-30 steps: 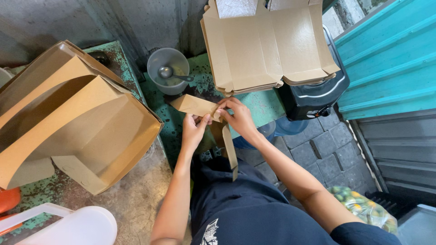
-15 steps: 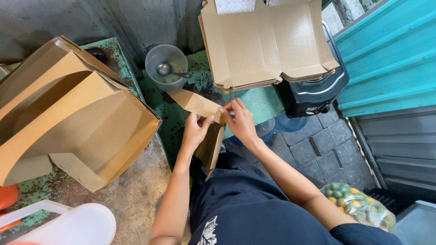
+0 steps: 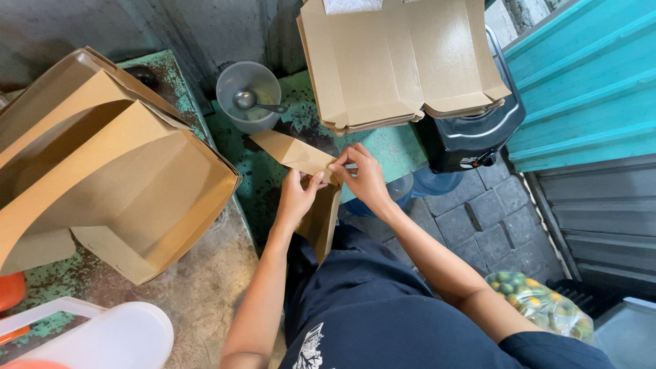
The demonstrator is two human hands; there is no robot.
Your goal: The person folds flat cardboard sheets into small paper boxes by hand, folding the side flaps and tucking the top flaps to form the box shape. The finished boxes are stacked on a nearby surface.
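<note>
Folding a flat brown carton (image 3: 301,164) at a crease, held by both hands over the tabletop (image 3: 273,178) edge.

The carton is pinched near its top fold by the left hand (image 3: 298,198) and right hand (image 3: 362,174), each grip closed on the card, thumbs and fingertips pressed along the seam; one panel points up-left, another hangs down toward the lap. The step in hand is judged to be the creasing of a flap; next, the panels would need squaring and tucking. A stack of flat cartons (image 3: 403,61) lies at the top, large folded boxes (image 3: 116,178) at left. A grey cup (image 3: 247,92) with a spoon stands between them. A bag of green fruit (image 3: 540,304) is seen lower right.
</note>
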